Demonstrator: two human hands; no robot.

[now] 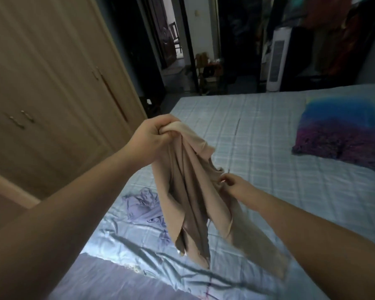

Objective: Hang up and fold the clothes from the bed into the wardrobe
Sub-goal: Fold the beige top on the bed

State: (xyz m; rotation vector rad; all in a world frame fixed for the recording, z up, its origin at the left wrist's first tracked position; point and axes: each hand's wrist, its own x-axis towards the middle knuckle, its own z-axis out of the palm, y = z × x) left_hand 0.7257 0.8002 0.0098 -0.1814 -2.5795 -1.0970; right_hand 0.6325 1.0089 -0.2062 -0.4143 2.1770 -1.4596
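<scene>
Tan garment point(188, 191): held up over the bed at frame centre, hanging in loose folds.
Handling: looks light, thin and limp, likely a little slippery. Taking it by the shoulder seams should let it drop flat.
Left hand point(154, 137): at the garment's 11 o'clock, fingers curled tight round the bunched top edge.
Right hand point(232, 184): at its 3 o'clock, thumb and fingertips pinching a fold.
Lavender garment point(142, 207): crumpled on the sheet at 8 o'clock.
Bed point(258, 131): blue checked sheet, with a purple pillow point(340, 131) at 2 o'clock.
Wardrobe point(41, 83): at 10 o'clock, doors closed, contents hidden.
</scene>
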